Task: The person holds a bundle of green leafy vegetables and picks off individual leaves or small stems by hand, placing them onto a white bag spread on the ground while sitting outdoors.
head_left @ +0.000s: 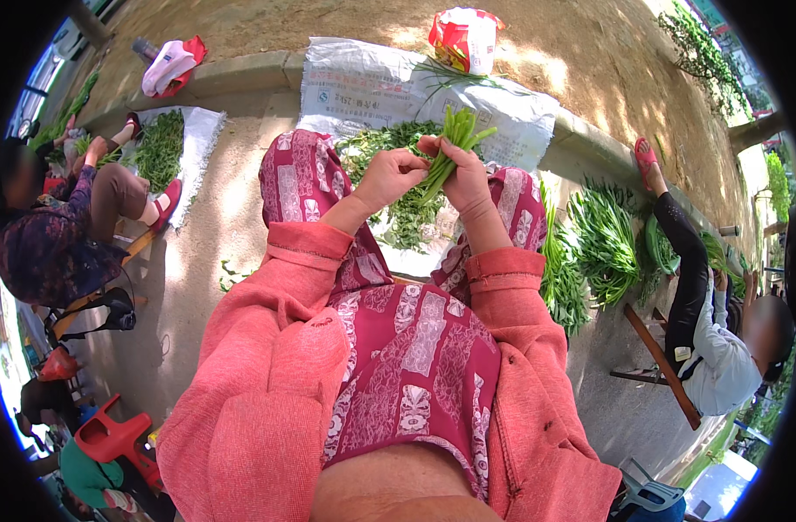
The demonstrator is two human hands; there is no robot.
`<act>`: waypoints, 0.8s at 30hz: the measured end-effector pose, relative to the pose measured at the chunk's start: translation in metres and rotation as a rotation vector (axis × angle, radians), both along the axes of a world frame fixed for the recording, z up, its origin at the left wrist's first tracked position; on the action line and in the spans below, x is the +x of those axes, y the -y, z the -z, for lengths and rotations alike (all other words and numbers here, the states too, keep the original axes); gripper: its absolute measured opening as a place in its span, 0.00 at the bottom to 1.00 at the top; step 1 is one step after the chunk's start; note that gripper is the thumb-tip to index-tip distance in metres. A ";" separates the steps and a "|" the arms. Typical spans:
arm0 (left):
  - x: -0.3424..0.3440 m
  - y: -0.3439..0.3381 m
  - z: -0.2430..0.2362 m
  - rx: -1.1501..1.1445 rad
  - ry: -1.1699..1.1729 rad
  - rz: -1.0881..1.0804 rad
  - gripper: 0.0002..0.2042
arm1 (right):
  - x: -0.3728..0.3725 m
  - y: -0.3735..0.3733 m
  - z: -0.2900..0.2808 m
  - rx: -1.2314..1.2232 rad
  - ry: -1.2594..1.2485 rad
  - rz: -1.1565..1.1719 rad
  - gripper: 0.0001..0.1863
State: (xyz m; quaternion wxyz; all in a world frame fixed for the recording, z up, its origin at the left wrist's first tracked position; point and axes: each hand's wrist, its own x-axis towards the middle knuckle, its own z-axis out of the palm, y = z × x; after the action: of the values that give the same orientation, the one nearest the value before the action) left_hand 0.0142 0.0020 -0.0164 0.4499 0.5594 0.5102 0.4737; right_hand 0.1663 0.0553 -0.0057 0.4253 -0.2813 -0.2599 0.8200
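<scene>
A small bunch of green vegetable stems (457, 130) stands tilted in my right hand (466, 181), whose fingers and thumb are wrapped round it. Just left of it is my left hand (387, 178), its thumb and fingers pinched together close to the lower stems. Whatever is between those fingertips is too small to make out. Below both hands, between my knees, loose green leaves and stems (407, 222) lie in a heap. The heap reaches onto a white woven sack (363, 91) spread in front of me.
Bundles of long greens (602, 244) lie right of my knee. A red and white bag (464, 42) stands at the sack's far edge by a stone curb (257, 73). People sit at both sides, the left one beside another heap of greens (160, 148).
</scene>
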 end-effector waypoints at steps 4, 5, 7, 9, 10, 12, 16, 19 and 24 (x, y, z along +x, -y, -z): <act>-0.001 -0.001 0.002 -0.041 0.104 0.020 0.06 | 0.000 0.000 0.000 0.014 0.004 -0.010 0.12; -0.001 -0.001 -0.001 -0.077 0.154 0.024 0.06 | 0.001 0.000 0.000 0.007 -0.001 -0.013 0.11; -0.004 -0.001 -0.003 -0.119 0.218 0.040 0.06 | 0.001 0.000 -0.001 -0.003 -0.006 -0.012 0.11; -0.008 -0.003 0.000 -0.133 0.244 0.064 0.06 | 0.001 0.000 -0.001 -0.009 -0.007 -0.006 0.10; -0.008 -0.003 -0.002 -0.136 0.182 0.043 0.06 | 0.002 0.000 -0.002 -0.007 0.001 -0.012 0.10; -0.006 -0.001 -0.007 -0.143 0.057 0.000 0.05 | 0.001 0.001 -0.002 -0.003 0.018 -0.023 0.11; -0.003 0.001 -0.005 0.065 -0.262 -0.089 0.05 | -0.003 0.004 0.001 0.082 0.135 -0.044 0.08; 0.000 0.000 -0.009 0.101 -0.365 -0.130 0.06 | -0.003 0.005 0.004 0.113 0.209 -0.024 0.07; 0.000 -0.007 0.009 0.113 -0.467 -0.204 0.05 | -0.004 0.004 0.013 0.118 0.283 -0.009 0.06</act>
State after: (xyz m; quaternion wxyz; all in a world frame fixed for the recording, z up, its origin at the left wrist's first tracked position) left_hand 0.0140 0.0089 -0.0258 0.2380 0.6236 0.6267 0.4021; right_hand 0.1621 0.0512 -0.0191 0.3965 -0.3673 -0.3665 0.7573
